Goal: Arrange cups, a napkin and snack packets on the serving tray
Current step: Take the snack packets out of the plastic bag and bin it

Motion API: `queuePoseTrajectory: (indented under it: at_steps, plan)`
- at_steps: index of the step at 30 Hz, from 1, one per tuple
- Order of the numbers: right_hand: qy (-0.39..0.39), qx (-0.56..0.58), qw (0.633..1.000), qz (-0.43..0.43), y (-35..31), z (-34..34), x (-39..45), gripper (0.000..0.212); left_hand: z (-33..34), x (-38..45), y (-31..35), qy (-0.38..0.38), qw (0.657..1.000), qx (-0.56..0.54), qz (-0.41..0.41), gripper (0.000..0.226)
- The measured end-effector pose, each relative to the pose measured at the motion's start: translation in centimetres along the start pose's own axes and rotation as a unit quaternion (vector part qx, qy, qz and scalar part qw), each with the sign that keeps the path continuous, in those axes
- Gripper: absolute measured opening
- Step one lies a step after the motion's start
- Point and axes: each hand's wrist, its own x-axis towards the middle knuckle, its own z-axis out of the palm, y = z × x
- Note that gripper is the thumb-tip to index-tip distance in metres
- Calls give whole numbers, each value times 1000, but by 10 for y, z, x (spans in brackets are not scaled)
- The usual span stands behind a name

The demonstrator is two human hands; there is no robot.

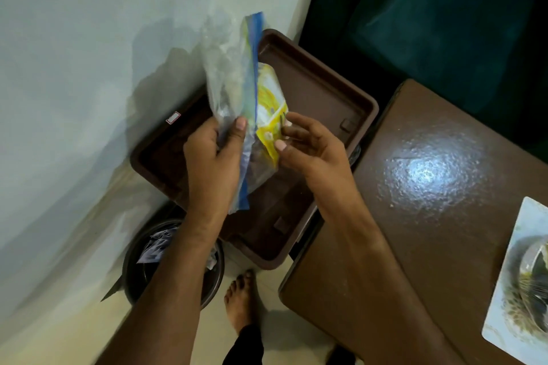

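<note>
A brown plastic serving tray sits by the wall, with nothing lying on it that I can see. Above it my left hand grips a clear plastic bag with a blue strip, held upright. My right hand pinches a yellow and white snack packet at its lower edge, with the packet lying against the bag. No cups or napkin are in view.
A glossy brown table stands to the right, with a pale placemat at its right edge. A dark bin holding paper sits on the floor below the tray. My bare foot is beside it. Dark green upholstery fills the upper right.
</note>
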Motion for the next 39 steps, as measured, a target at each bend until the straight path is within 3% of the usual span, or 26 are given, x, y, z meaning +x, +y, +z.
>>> queuePoseTrajectory:
  at_steps: [2, 6, 8, 10, 13, 16, 20, 22, 25, 28, 30, 33, 36, 39]
  plan:
    - [9, -35, 999, -24, 0, 3, 2, 47, 1, -1, -1, -41, 999, -9, 18, 21]
    - [52, -98, 990, -90, 4, 1, 6, 50, 8, 3, -1, -87, 995, -36, 26, 40]
    - [86, -136, 979, -123, 4, 0, 8, 51, 14, 4, -2, -90, 991, -96, -18, 38]
    - [115, -171, 970, -128, 3, -3, 11, 54, 21, 3, -1, -102, 971, -184, -114, 38]
    - [120, -113, 986, -9, -1, -14, 23, 62, 28, 2, -4, -100, 920, -284, -250, 44]
    - [97, -37, 988, 118, -2, -28, 34, 57, 28, 6, -14, -69, 871, -358, -329, 46]
    - [55, 69, 978, 187, 1, -33, 36, 57, 26, 6, -21, -127, 809, -419, -392, 48]
    - [28, 133, 965, 222, 1, -36, 32, 47, 26, 9, -22, -167, 791, -441, -391, 60]
    - [0, 179, 953, 246, -2, -43, 26, 43, 20, 11, -27, -155, 820, -436, -337, 81]
    - [43, 142, 968, 201, -6, -44, 27, 42, 12, 14, -34, -98, 919, -298, -239, 82]
    - [93, 71, 981, 152, -10, -42, 29, 38, 9, 19, -45, -23, 973, -143, -182, 60]
    - [129, -8, 988, 86, -18, -41, 30, 28, 8, 27, -50, 42, 984, -28, -169, 12]
    - [181, -97, 978, 27, -30, -42, 28, 38, 7, 23, -42, 115, 977, 98, -151, 19]
    - [245, -207, 947, -15, -44, -43, 21, 47, 6, 6, -6, 210, 967, 139, -23, 21]
